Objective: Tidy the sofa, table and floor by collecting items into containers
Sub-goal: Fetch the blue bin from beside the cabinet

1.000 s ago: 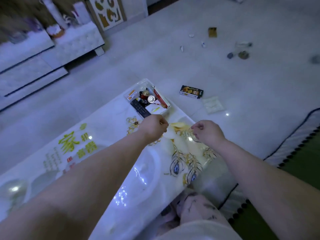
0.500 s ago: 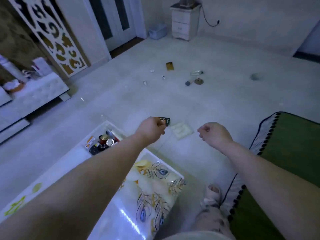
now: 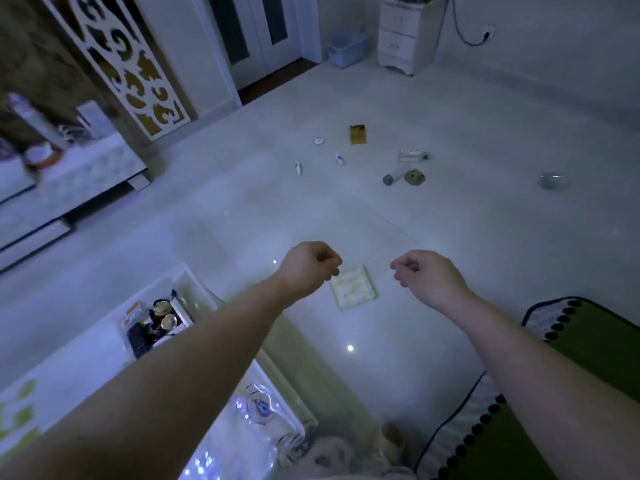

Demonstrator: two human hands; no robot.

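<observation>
My left hand (image 3: 308, 268) is a closed fist held out over the floor, with nothing visible in it. My right hand (image 3: 426, 277) hangs beside it, fingers curled in, also without anything visible. Between and below them a flat white packet (image 3: 353, 288) lies on the tiles. A clear container (image 3: 156, 323) stands at the corner of the patterned table (image 3: 69, 372) and holds a remote, two lidded jars and small packets. Farther out on the floor lie a gold packet (image 3: 357, 134), a clear wrapper (image 3: 412, 155), a grey tube (image 3: 389, 179), a brown lump (image 3: 414, 177) and several small white bits.
A green sofa cushion (image 3: 588, 368) with a dotted edge is at the right. A low white TV cabinet (image 3: 69, 174) runs along the left. A pale blue bin (image 3: 346, 51) and a white nightstand (image 3: 398, 32) stand by the far wall. A grey object (image 3: 553, 180) lies at the far right.
The view has swung up from the table to the open floor. Both hands have left the tabletop and now hang over the tiles. The dark box on the floor is hidden behind my left hand.
</observation>
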